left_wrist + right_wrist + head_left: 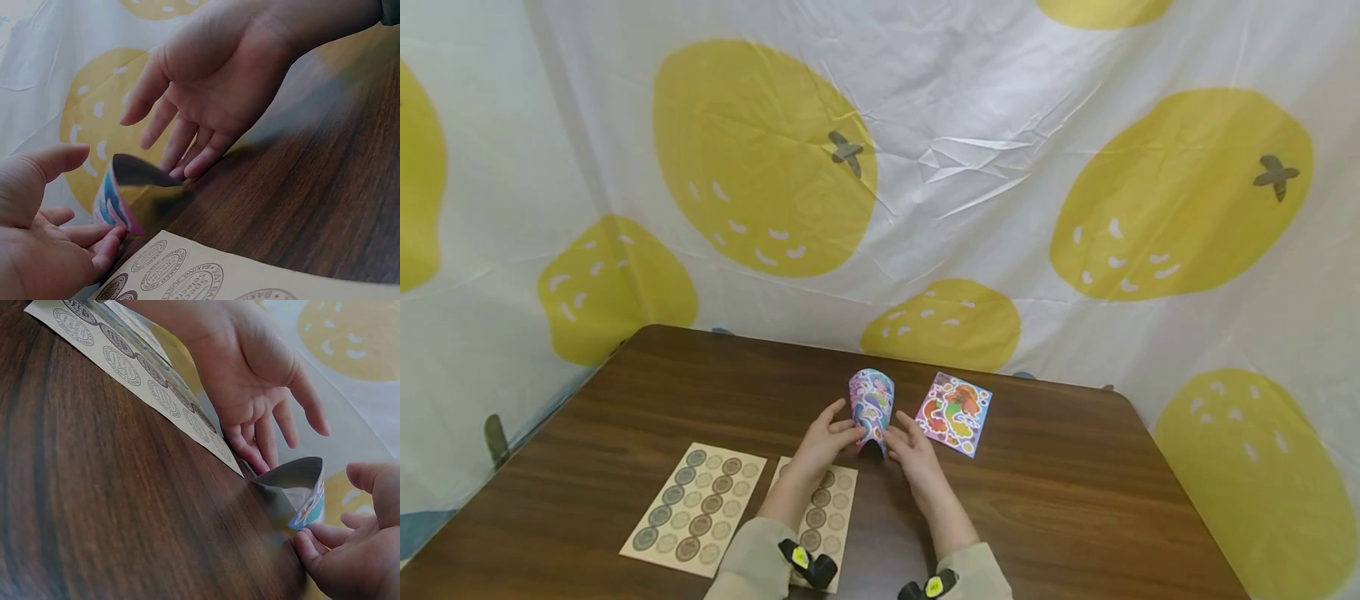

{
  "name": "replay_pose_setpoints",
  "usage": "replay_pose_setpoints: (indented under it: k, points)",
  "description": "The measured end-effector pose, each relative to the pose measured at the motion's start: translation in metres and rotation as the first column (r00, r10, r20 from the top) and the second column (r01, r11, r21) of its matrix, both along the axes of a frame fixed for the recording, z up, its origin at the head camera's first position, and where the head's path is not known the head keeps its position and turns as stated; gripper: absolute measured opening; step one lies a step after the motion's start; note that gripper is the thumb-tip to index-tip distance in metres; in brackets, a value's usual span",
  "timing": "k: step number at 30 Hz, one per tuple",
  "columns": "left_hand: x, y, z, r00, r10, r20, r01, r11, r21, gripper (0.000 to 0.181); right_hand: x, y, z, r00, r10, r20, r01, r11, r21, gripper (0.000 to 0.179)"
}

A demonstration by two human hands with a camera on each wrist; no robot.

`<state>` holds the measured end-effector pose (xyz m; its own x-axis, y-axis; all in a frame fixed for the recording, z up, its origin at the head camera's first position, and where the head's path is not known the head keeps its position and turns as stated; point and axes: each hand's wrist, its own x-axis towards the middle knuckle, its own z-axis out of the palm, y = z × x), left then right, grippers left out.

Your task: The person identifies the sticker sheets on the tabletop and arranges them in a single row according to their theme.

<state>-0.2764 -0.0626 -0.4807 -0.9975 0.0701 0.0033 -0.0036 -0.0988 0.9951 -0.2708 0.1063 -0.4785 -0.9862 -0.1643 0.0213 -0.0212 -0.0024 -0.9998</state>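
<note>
A colourful sticker sheet (872, 404) with mermaid-like pictures is bent into an arch over the table, its dark underside showing. At its left edge, the fingertips of my left hand (823, 440) press on the lower border, with the thumb raised and apart. My right hand (914, 454) touches the opposite edge in the same way, thumb lifted off the sheet. The left wrist view has the arched sheet (115, 197) between both hands; in the right wrist view its curved end (306, 472) faces the camera.
A second colourful sticker sheet (956, 414) lies flat just right of the hands. Two beige sheets of round stamp-like stickers lie to the left: one whole sheet (695, 508) and another sheet (835, 521) partly under my left forearm. The wooden table (1060, 467) meets a fruit-print curtain (940, 233).
</note>
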Motion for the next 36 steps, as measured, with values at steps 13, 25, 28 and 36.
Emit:
replay_pose_setpoints:
  k: [13, 25, 28, 36]
  points:
    - [0.002, 0.008, 0.002, 0.998, 0.053, -0.045, -0.053, 0.999, 0.005, 0.073, 0.002, -0.002, 0.0, 0.997, -0.056, -0.047, 0.055, 0.998, -0.004, 0.062]
    - [0.008, 0.014, 0.008, 0.992, 0.082, -0.093, -0.086, 0.995, -0.044, 0.077, 0.002, -0.004, 0.0, 0.99, -0.125, -0.071, 0.124, 0.992, -0.028, 0.066]
    - [0.007, 0.015, 0.007, 0.989, 0.097, -0.114, -0.105, 0.992, -0.071, 0.077, 0.006, -0.005, 0.005, 0.986, -0.145, -0.087, 0.143, 0.989, -0.03, 0.067]
    - [0.006, 0.016, 0.008, 0.982, 0.118, -0.149, -0.138, 0.981, -0.134, 0.078, 0.009, -0.003, 0.011, 0.978, -0.185, -0.095, 0.184, 0.983, -0.019, 0.07]
